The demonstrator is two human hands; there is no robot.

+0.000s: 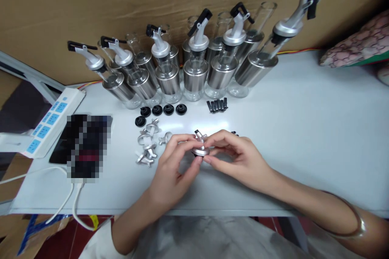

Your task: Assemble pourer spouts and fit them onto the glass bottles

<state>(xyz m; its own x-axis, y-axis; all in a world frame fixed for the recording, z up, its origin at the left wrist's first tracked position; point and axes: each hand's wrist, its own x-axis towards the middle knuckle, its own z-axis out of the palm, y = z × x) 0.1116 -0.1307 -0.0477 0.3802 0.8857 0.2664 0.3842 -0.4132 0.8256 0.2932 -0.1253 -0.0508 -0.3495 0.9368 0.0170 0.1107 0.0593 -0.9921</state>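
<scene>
Between my two hands, just above the table's front half, is a silver pourer spout [201, 151] with a black tip and some black under its round base. My left hand [174, 166] pinches it from the left, thumb low and fingers on top. From the right, my right hand [240, 158] grips the same spout with its fingertips. Left of my left hand lie several loose silver spout pieces [148, 145]. Behind them sit several round black stoppers [168, 109]. A row of small black levers [217, 105] lies beyond my hands. Small black bits [235, 133] are partly hidden behind my right hand.
Several glass bottles with steel sleeves [196, 75] stand along the back, the front ones topped with pourers. A white power strip [50, 121] and dark phones [65, 137] with white cables lie at left. A pink patterned bundle [355, 44] rests at right.
</scene>
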